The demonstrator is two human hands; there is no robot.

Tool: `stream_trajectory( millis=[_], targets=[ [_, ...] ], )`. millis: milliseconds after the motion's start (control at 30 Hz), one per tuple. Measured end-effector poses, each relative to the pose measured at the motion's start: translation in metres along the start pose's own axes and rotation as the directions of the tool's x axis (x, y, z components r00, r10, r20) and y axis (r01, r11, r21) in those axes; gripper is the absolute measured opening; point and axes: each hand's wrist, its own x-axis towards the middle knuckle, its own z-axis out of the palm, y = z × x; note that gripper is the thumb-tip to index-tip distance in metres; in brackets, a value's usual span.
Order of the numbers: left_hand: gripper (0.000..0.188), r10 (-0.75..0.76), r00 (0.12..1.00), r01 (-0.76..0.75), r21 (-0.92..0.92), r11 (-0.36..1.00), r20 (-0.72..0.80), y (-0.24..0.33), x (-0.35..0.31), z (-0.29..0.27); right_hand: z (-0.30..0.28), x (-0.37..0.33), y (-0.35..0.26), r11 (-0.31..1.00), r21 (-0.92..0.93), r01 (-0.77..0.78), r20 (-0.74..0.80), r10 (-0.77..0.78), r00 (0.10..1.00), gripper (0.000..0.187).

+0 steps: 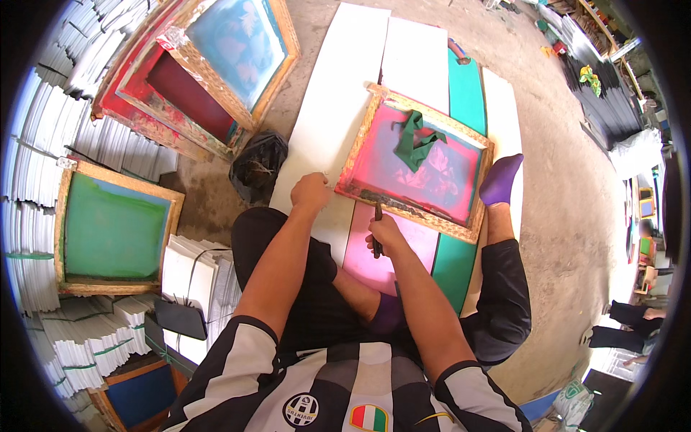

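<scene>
A wooden-framed screen lies tilted at an angle across long boards in front of the person: its pale wood is speckled and stained, the near rail is smeared dark, and its mesh is bright pink around the edges, fading to greyish lilac in the middle, with a lighter leaf-like or floral pattern. A folded dark green strip rests on the upper part of the mesh. Beneath and beside the screen are white boards, a teal board and a pink board. The right hand is clamped on 1 slim dark tool, just below the near rail. The left hand has its fingers curled in, near the screen's left corner; I cannot tell whether it grips anything. As for marks, the striped shirt carries 1 round black-and-white badge with lettering and 1 green, white and red shield patch; a red-and-white label sits on a corner of another frame, its print too small to read.
</scene>
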Motion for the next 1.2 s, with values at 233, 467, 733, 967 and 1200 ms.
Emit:
stream_trajectory(
  millis=[233, 467, 733, 967, 1200],
  targets=[
    [0.038, 0.211, 0.977, -0.21, -0.084, 0.974, 0.01, 0.01, -0.012, 0.013, 0.0, 0.002, 0.014, 0.989, -0.075, 0.131, -0.055, -0.136, 0.989, 0.007],
    [0.049, 0.219, 0.976, -0.215, -0.168, 0.962, 0.005, 0.004, -0.012, 0.014, -0.006, 0.011, 0.027, 0.947, 0.313, 0.065, 0.145, -0.115, 0.983, 0.015],
    [0.029, 0.404, 0.896, -0.418, -0.045, 0.907, -0.183, 0.009, -0.025, 0.017, -0.011, -0.008, 0.036, 0.904, 0.427, -0.008, 0.288, -0.127, 0.949, 0.025],
    [0.018, 0.691, 0.718, -0.696, 0.102, 0.711, 0.077, 0.006, -0.028, 0.031, 0.007, -0.026, 0.009, 0.963, 0.26, 0.076, 0.362, -0.17, 0.917, 0.027],
    [0.017, 0.722, 0.691, -0.711, 0.154, 0.686, -0.028, 0.012, -0.031, 0.026, 0.002, -0.033, 0.001, 0.975, 0.22, 0.032, 0.429, -0.126, 0.894, 0.049]
  ],
)
